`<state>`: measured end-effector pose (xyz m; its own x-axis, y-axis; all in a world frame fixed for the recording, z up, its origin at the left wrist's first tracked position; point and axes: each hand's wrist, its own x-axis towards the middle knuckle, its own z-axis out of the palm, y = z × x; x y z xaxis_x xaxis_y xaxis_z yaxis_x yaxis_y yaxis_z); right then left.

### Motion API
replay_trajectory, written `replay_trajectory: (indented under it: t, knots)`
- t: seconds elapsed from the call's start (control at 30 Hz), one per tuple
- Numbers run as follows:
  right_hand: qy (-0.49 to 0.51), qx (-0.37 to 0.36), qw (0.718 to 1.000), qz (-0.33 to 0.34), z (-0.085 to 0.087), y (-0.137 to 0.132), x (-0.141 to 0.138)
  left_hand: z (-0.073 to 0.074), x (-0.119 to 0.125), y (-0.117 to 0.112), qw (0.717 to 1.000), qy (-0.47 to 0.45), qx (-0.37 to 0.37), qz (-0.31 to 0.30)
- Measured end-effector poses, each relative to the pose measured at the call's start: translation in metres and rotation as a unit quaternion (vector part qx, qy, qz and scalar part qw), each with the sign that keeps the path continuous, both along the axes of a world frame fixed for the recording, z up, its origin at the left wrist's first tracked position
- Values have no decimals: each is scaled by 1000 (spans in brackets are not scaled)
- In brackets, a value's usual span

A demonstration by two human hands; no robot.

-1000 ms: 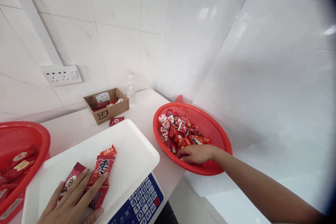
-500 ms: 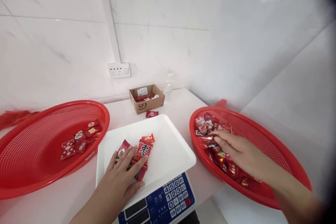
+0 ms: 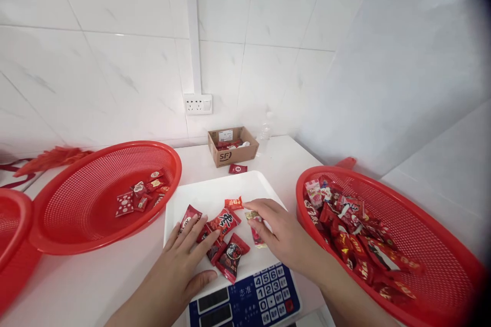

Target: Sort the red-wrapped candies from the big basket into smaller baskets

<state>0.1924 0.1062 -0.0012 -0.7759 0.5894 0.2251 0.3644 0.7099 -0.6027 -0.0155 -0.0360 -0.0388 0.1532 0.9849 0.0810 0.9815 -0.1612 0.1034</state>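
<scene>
My left hand [image 3: 184, 260] lies with spread fingers on red snack packets on the white scale tray [image 3: 215, 189]. One packet [image 3: 222, 222] bears a large black character, and a darker one [image 3: 232, 256] lies just below it. My right hand [image 3: 276, 230] is over the tray's right side, pinching a small pale-and-red candy packet [image 3: 255, 229] between thumb and fingers. Below the tray is the blue keypad of the electronic scale [image 3: 268, 288].
A red mesh basket [image 3: 368, 176] heaped with packets stands on the right, and another [image 3: 115, 145] holding a few lies on the left. A third red basket [image 3: 15, 225] sits at the left edge. Behind are an SF cardboard box [image 3: 230, 153], a plastic bottle [image 3: 264, 135] and white tiles.
My right hand has moved left out of the right basket to above the tray, holding a packet. A dark packet now lies on the tray. The view has swung left.
</scene>
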Motion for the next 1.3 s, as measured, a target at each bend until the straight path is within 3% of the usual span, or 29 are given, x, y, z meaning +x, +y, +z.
replay_trajectory:
  t: [0.1,0.33,0.53,0.73,0.87,1.07,1.3]
  knots:
    - [-21,14,999,22,-6,-1,-2,2,4,3,1000,-20,-10,-3]
    - [-163,3,987,2,-18,-3,1,1,11,11,998,-58,-22,5]
    - [-97,-17,994,52,-22,-3,3,0,11,12,997,-64,-43,9]
    - [-84,47,995,36,-34,8,-3,5,14,14,995,-64,-74,16]
    - [-52,63,996,19,-32,4,-10,7,19,16,993,-76,-85,6]
    - [-91,68,993,-35,-32,2,-15,7,23,20,993,-83,-82,-3]
    - [15,-21,999,-48,-32,3,-3,3,21,20,994,-88,-67,0]
